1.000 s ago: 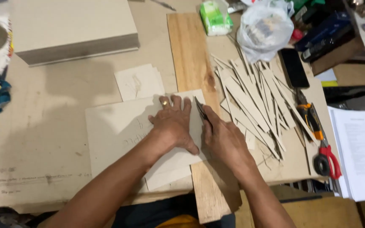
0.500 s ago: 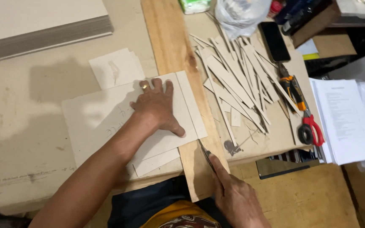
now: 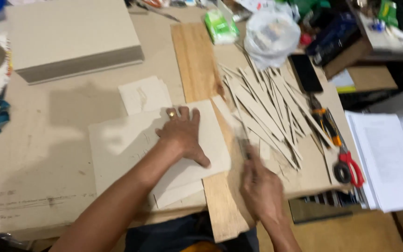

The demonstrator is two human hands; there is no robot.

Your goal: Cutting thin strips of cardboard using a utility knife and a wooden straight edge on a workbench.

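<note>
My left hand [image 3: 183, 133], a ring on one finger, presses flat on a grey cardboard sheet [image 3: 122, 144] whose right edge lies over a long wooden plank [image 3: 197, 70]. My right hand [image 3: 260, 186] is blurred and grips a utility knife [image 3: 243, 144], its blade near the sheet's right edge. A thin strip of cardboard [image 3: 225, 114] lies loose beside that edge. Right of the plank sits a heap of several narrow cardboard strips [image 3: 267, 112].
A thick stack of grey boards [image 3: 71, 42] rests at the back left. Red-handled scissors [image 3: 348, 165], an orange-handled tool [image 3: 325, 121], a black phone [image 3: 306, 72], white papers [image 3: 388, 158], a plastic bag [image 3: 271, 32] and a green packet [image 3: 221, 25] crowd the right and back.
My right hand has moved from the near end of the plank up alongside the sheet's edge with the knife. My left hand stays pressed on the sheet.
</note>
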